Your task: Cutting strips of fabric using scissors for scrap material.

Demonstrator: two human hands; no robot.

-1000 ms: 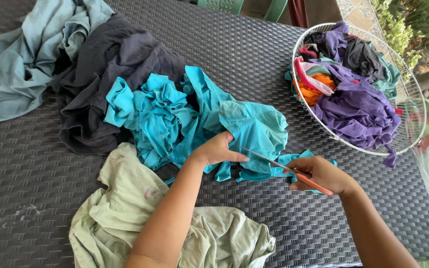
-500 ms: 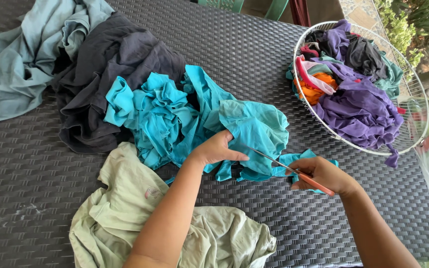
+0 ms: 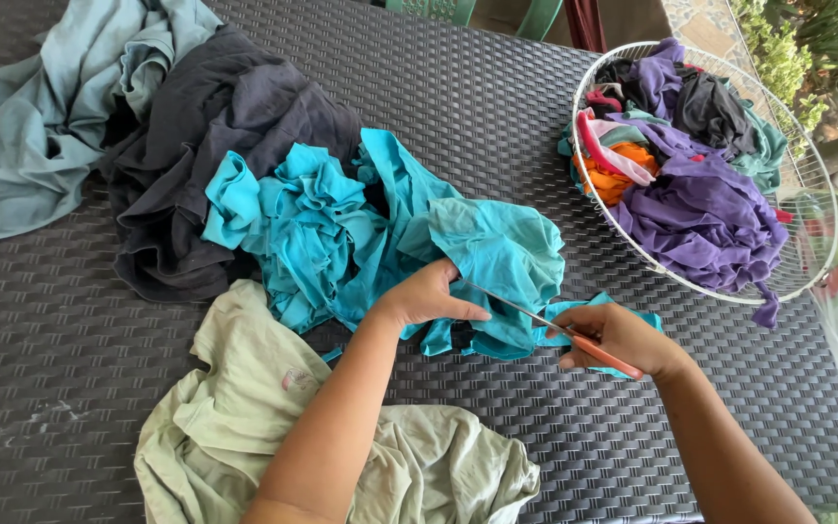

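At nine to eleven o'clock on the dark woven-pattern table [image 3: 497, 107] lies a pale grey-blue crumpled garment [image 3: 31, 126], and just beside it, overlapping its edge, a charcoal-black heap of cloth [image 3: 206, 146]. Below these, at seven o'clock, a pale sage-green crumpled shirt [image 3: 244, 417] spreads under the left forearm.

At the centre sits the bright turquoise bunched fabric [image 3: 332, 223] — the thing being worked. The left hand [image 3: 429, 296] is closed in a pinch on a fold of it, thumb stretched along the lower edge, holding the cloth taut. Just to the right, at about five o'clock from the pile, the right hand [image 3: 613, 335] is curled around the orange handles of a pair of slim steel-bladed scissors [image 3: 545, 325]; the blades point towards ten o'clock and lie against the held fold, though how far apart they stand cannot be told.

At one to two o'clock stands a round white wire basket [image 3: 821, 209] holding purple, orange, pink and dark cloth scraps.

The step in hand looks like cutting the turquoise fabric into pieces. The next stroke calls, I judge, for steady tension from the pinching hand and fingertips kept off the cutting line — the thumb is near the blades.
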